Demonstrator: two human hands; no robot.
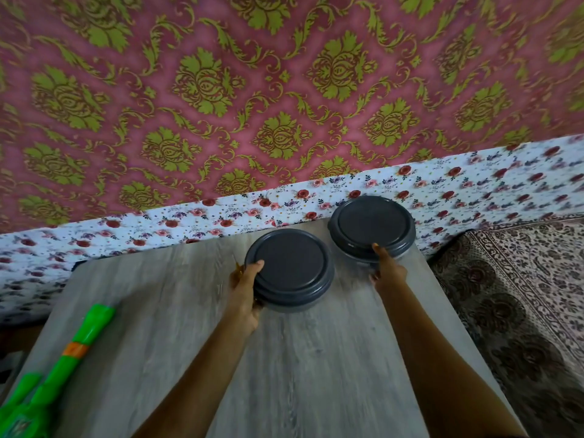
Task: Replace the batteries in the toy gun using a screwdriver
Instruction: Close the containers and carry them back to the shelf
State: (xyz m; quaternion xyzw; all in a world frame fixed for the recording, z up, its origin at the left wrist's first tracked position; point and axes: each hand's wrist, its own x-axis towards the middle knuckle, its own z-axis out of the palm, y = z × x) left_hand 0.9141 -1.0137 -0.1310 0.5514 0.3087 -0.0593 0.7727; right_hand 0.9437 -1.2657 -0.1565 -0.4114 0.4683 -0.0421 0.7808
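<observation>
A green toy gun [50,371] with an orange band lies at the table's left front corner, partly cut off by the frame. Two round clear containers with dark grey lids stand at the far side of the grey wooden table [300,358]. My left hand [245,289] grips the left container [290,268] at its near-left rim, thumb on the lid. My right hand [387,270] holds the right container [373,229] at its near edge, thumb on the lid. No screwdriver or batteries are in sight; the containers' contents are hidden.
A floral white cloth [189,219] runs behind the table, below a pink and green patterned wall [252,90]. A patterned rug [518,305] lies to the right of the table.
</observation>
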